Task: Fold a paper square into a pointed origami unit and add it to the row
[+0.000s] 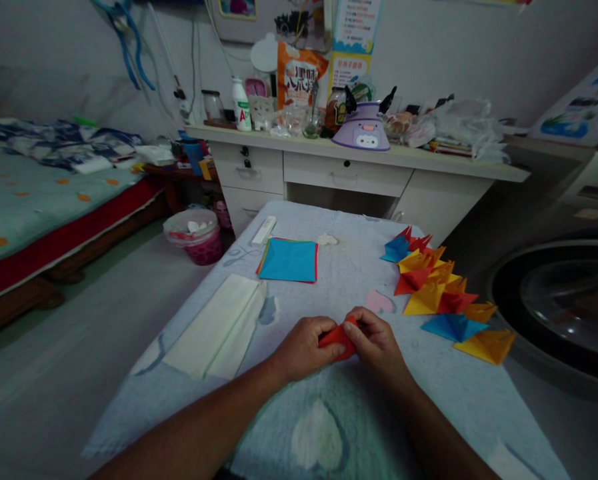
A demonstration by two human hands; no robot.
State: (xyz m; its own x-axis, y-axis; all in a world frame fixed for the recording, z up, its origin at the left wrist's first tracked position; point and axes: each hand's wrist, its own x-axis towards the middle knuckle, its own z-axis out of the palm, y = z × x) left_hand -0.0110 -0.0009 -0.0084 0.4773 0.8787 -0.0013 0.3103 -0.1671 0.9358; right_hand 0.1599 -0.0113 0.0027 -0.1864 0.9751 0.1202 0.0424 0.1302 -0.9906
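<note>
Between my two hands is a small folded piece of red origami paper (343,341), held just above the cloth-covered table. My left hand (306,347) pinches its left side with thumb and fingers. On the other side my right hand (376,339) grips the paper, its thumb pressed on the front. Farther back lies a stack of square paper (287,260), blue on top with red and yellow edges showing. To the right stand several folded paper figures (429,287) in red, yellow and blue, set in rows. My fingers hide part of the red paper.
Left on the tablecloth (319,433) lie a pale folded cloth or paper (216,327) and a small white strip (264,231). A crumpled white scrap (327,239) sits behind. Beyond are a cluttered desk (349,167), a pink bin (196,237), a bed (53,193) and a washing machine (569,227).
</note>
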